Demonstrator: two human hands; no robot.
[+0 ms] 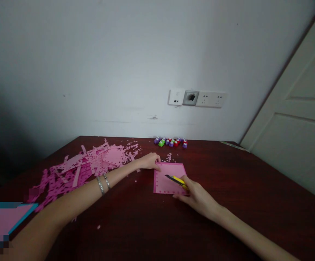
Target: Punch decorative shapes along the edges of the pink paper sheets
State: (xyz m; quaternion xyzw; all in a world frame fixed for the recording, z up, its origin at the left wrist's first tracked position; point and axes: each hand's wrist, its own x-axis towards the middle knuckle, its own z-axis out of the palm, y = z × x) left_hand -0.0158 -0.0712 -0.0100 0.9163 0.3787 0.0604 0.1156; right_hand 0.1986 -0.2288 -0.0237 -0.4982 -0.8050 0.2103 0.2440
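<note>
Fingers of my left hand [149, 161] bend over the top left corner of a square pink sheet with a darker pink border [165, 177], touching it; whether they pinch it, I cannot tell. My right hand [194, 192] has its fingers closed on a yellow cutter with a dark blade [177, 180], held over the sheet, the thumb reaching to the lower edge. That hand hides the sheet's lower right corner and the cutter's rear end. The sheet lies flat on the dark red wooden table [228, 181]. Cut pink paper strips [92, 163] heap beyond my left forearm, their overlaps hard to separate. At bottom left, a pink and blue item [18, 214] is cut off and pixelated.
</note>
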